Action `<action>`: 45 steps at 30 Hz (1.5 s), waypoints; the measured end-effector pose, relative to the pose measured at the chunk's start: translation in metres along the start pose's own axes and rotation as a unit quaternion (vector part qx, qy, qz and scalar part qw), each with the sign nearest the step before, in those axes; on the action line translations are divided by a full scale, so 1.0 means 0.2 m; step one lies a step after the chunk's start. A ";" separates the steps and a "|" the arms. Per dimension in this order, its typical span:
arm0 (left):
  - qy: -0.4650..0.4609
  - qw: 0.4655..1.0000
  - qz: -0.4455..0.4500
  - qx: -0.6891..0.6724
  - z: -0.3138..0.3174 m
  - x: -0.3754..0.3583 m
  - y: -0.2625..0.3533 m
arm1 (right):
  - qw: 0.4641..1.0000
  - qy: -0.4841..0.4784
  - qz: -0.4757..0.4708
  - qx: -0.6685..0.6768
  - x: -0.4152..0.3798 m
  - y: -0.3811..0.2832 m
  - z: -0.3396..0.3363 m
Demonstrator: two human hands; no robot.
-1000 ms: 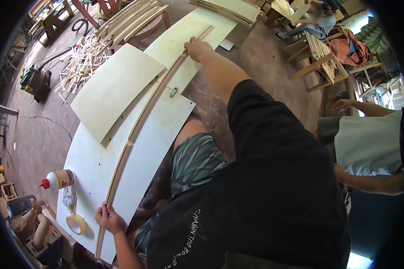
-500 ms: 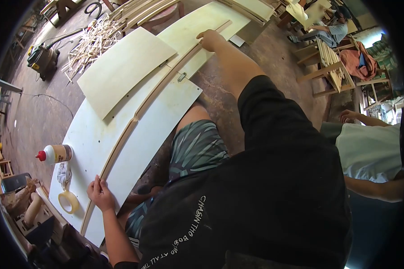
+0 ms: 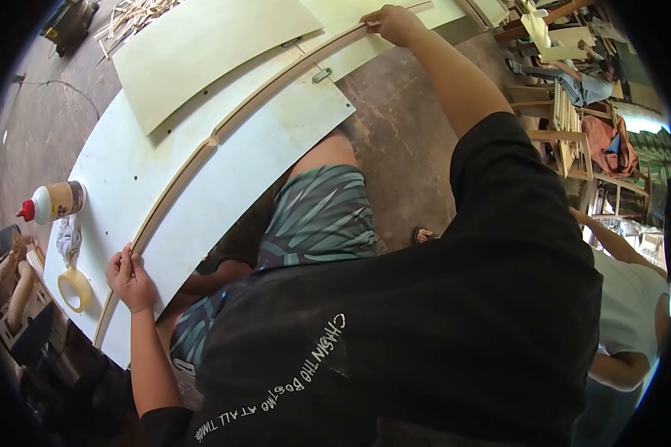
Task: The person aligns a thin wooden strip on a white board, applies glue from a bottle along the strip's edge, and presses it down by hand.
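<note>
Two hands work one long curved wooden strip (image 3: 224,130), which lies in an arc along the pale form board (image 3: 246,179) on the floor. The left hand (image 3: 130,279) pinches the near end of the strip between thumb and fingertips, close to where it meets the board's edge; the right hand (image 3: 397,24), arm fully stretched, closes its fingers over the far end. A metal clip (image 3: 321,74) sits just beside the strip at mid-length, and a loose panel (image 3: 201,52) lies behind it. A glue bottle (image 3: 52,203), rag (image 3: 68,238) and tape roll (image 3: 74,289) rest near the left hand. Judged step: seating the strip against the curve. The next move probably calls for even pressure from both ends, so the strip follows the arc without springing out.
</note>
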State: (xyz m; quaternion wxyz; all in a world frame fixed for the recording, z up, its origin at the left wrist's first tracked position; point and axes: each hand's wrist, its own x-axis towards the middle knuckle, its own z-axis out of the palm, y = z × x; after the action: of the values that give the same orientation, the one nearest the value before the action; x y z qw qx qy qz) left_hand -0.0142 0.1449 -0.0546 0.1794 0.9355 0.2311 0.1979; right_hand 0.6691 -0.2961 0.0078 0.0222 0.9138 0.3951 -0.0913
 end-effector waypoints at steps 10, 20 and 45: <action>-0.015 0.998 -0.027 0.061 0.00 -0.01 0.00 | 0.992 -0.006 -0.038 -0.117 0.03 -0.08 0.03; 0.025 0.999 -0.002 -0.020 0.02 0.00 0.00 | 0.976 0.088 -0.023 0.198 -0.31 -1.56 0.16; -0.106 0.973 -0.173 -0.111 -0.16 0.02 -0.13 | 0.899 -0.113 -0.364 0.218 -0.29 -3.08 0.31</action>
State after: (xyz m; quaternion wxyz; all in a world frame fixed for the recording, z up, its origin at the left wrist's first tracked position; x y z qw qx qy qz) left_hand -0.0356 0.1771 -0.0369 0.3372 0.8711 0.3461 0.0880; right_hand 0.1735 0.0793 -0.0225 -0.1678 0.6721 0.6648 -0.2796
